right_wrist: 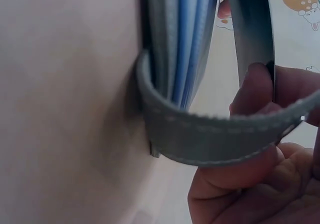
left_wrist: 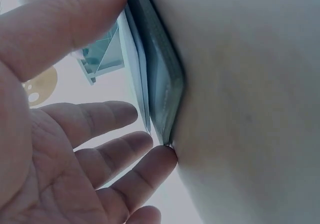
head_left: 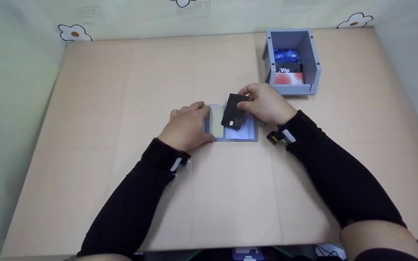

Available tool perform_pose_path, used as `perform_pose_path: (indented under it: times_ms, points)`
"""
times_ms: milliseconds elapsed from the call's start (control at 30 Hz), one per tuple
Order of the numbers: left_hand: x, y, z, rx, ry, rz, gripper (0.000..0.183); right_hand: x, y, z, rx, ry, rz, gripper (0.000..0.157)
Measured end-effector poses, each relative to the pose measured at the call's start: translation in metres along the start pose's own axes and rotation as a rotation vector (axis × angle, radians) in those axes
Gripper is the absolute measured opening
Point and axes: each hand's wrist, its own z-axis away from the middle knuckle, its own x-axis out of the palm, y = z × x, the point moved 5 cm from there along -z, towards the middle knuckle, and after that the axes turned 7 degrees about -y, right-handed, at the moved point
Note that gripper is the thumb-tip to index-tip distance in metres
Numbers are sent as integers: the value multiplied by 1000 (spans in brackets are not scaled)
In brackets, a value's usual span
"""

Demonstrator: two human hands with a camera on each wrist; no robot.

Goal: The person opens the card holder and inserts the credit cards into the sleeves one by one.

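A grey card holder (head_left: 241,135) with clear plastic sleeves lies open on the table, a pale yellowish page on its left side. My left hand (head_left: 191,125) rests over its left edge, fingers at the far corner and thumb at the near one. In the left wrist view the fingers are loosely spread, with fingertips (left_wrist: 165,156) touching the grey cover (left_wrist: 170,76). Between thumb and fingers, my right hand (head_left: 265,103) pinches a black VIP card (head_left: 235,110), tilted over the right-hand sleeve. The holder's stitched strap (right_wrist: 215,136) curves in front of that hand in the right wrist view.
Behind the right hand stands a grey open-front bin (head_left: 313,54). It holds a blue card pack (head_left: 286,56), a black Vip card (head_left: 289,69) and a white-and-red card (head_left: 289,78). A flower-patterned curtain (head_left: 223,21) borders the table's back.
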Motion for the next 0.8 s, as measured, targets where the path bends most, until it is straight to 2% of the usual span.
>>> perform_pose_path:
  times_ms: [200, 633, 800]
  points:
    - [0, 0, 0, 12, 9, -8, 85, 0, -1, 1, -21, 20, 37, 27]
    - [1, 0, -1, 7, 2, -18, 86, 6, -5, 2, -16, 12, 28, 25]
    - [1, 0, -1, 6, 6, -18, 85, 10, -10, 4, -9, 3, 86, 30]
